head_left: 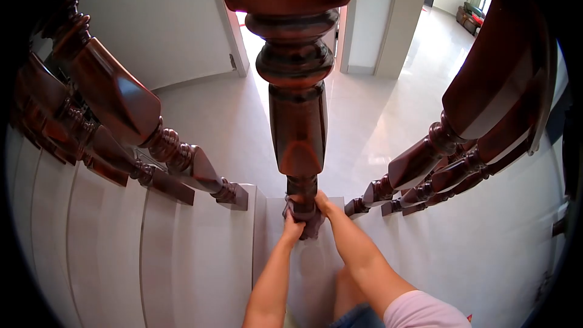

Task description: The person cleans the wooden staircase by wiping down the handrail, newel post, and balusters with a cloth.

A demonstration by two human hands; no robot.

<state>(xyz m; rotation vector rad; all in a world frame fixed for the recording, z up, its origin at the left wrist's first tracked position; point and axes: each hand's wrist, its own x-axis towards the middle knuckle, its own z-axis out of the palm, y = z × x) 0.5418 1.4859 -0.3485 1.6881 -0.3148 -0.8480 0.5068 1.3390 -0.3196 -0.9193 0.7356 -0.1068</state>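
Both hands are low at the ctr of the frame, at the foot of the central baluster [297, 127], dark red-brown turned wood, top cut off by the upper edge. A purplish-grey cloth [313, 226] is bunched round that foot, far side hidden behind the wood. L hand [294, 229] is curled in on the cloth at the near left of the foot, fingertips partly hidden. R hand [322, 202] reaches round the right side; most of its fingers are behind the baluster, so can't tell if they're spread or pinching, or how much cloth they've got. R forearm runs back to a pale pink sleeve [422, 311], cut off by the bottom edge; bits of a bare leg [346, 291] & blue shorts [358, 317] show between the forearms, rest out of frame. Left balusters [112, 85] & right balusters [419, 161] overlap, so rear ones are hard to count, outer ones lost in black corners. Pale steps [206, 249] lower left, pale floor [364, 140] mid-frame. Doorway [252, 45] top ctr is mostly blocked by the baluster & blown out w/ light. Upper right, a brown item [466, 21] w/ something red on it, too small to tell if box or seat
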